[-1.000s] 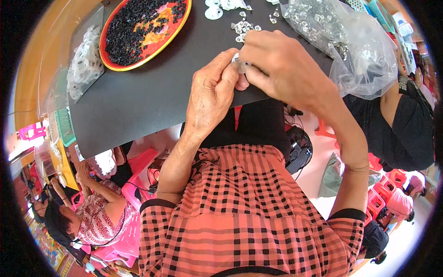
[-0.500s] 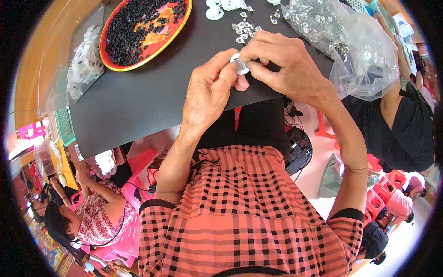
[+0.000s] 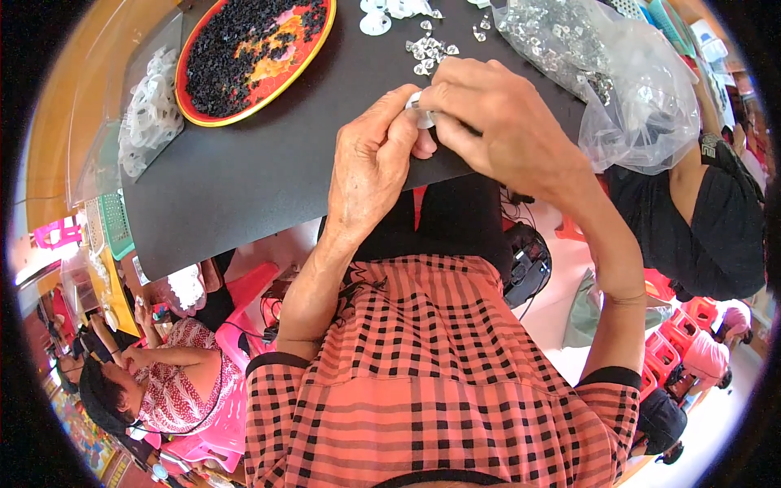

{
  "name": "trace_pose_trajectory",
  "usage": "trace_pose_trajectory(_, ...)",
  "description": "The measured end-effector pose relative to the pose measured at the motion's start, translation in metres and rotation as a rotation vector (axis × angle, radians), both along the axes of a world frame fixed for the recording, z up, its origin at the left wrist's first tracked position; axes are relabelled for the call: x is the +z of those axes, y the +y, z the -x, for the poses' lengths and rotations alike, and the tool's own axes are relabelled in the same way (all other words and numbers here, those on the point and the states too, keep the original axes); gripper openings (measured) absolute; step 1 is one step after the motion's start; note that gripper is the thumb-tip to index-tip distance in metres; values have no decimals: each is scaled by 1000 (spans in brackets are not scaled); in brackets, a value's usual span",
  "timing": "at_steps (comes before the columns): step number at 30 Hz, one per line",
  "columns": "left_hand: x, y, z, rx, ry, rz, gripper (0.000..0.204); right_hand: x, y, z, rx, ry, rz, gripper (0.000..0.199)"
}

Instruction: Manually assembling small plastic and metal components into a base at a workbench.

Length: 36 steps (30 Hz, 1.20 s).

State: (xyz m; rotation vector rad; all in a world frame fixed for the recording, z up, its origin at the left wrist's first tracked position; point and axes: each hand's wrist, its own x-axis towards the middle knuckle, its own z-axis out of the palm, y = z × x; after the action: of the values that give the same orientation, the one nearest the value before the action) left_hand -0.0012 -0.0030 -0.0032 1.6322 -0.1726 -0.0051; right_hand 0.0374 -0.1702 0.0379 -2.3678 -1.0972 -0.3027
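Over the near edge of the dark table (image 3: 268, 183), my left hand (image 3: 366, 159) pinches a small white round plastic piece (image 3: 421, 114) between thumb and forefinger. My right hand (image 3: 500, 114) closes over the same piece from the other side, its thumb and fingertips against it. Those fingers cover much of the piece, and I cannot make out whether a smaller part sits between them. Just beyond my hands lies a loose pile of clear, gem-like plastic pieces (image 3: 428, 54). More white round pieces (image 3: 375, 22) are at the table's far side.
A red tray with a yellow rim (image 3: 203, 122) holds many small black bits. Left of it is a clear bag of white pieces (image 3: 152, 110). A plastic bag of clear pieces (image 3: 561, 41) lies at the right. People sit on both sides, one on a pink chair (image 3: 232, 390).
My right hand has turned so that its back faces up more, and its fingers now cover more of the white piece. My left hand keeps its pinch nearly in place.
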Motion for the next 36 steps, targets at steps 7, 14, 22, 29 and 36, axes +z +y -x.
trace_pose_trajectory(7, 1, 3, -2, -51, 108, 98, 25, -11, -9, -5, -23, 465, -363, 10)
trace_pose_trajectory(14, 1, 1, -2, -38, 104, 99, 26, -11, -6, -7, 51, 170, -249, 12)
trace_pose_trajectory(22, 4, 1, 0, -19, 89, 35, 28, 3, 5, -1, 51, -128, 55, 10)
trace_pose_trajectory(29, 3, 1, -3, -57, 101, 131, 27, -10, -12, -11, -13, 478, -317, 8)
trace_pose_trajectory(36, 1, 3, -3, -48, 129, 138, 27, -8, -11, -11, 82, 236, -235, 8)
